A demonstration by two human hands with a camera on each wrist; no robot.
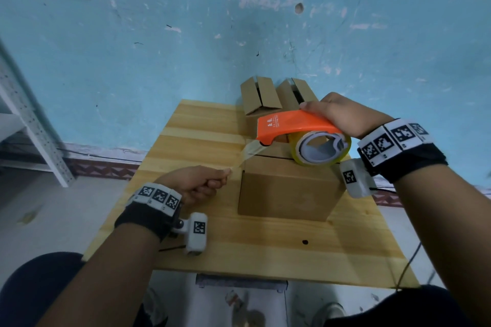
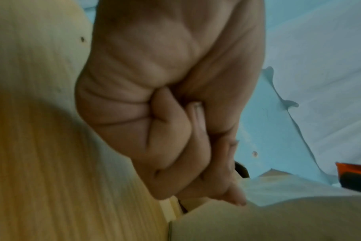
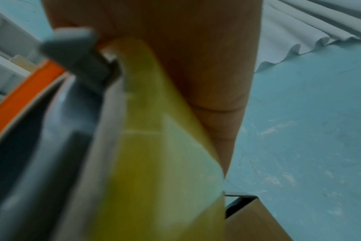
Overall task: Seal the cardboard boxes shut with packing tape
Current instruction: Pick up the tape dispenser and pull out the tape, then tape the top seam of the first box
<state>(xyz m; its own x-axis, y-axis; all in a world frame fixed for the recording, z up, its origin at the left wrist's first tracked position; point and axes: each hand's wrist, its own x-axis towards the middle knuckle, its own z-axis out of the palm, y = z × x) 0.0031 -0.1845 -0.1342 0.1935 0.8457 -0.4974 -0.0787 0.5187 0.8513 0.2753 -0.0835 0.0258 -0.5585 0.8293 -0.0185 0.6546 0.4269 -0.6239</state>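
On the wooden table [image 1: 265, 255], near its centre, stands the closed cardboard box [image 1: 287, 188] that is to be sealed. Above the top of the box, toward 2 o'clock from it, the right hand [image 1: 345, 117] grasps the orange tape dispenser [image 1: 289, 127] from above, with the fingers wrapped over the curved body. The yellowish roll of tape [image 1: 321, 148] sits under the palm and almost touches the lid. I judge that the dispenser is kept above the seam so the tape can go down straight along it.

At 9 o'clock from the box, the left hand [image 1: 202, 183] is clenched, and thumb and fingertips pinch the free end of the clear tape strip [image 1: 249, 151]. The strip runs tight from the dispenser mouth down to this hand, past the left edge of the box. This probably keeps the tape flat and gives an end to stick on the side wall first.

At 12 o'clock, against the wall, two more boxes [image 1: 261, 95] wait with their flaps not fully closed.

The table is light wood with a small dark hole. Behind it is a worn blue wall [image 1: 239, 34] with several holes, and at 9 o'clock a white metal rack [image 1: 34, 125] stands on a pale floor.
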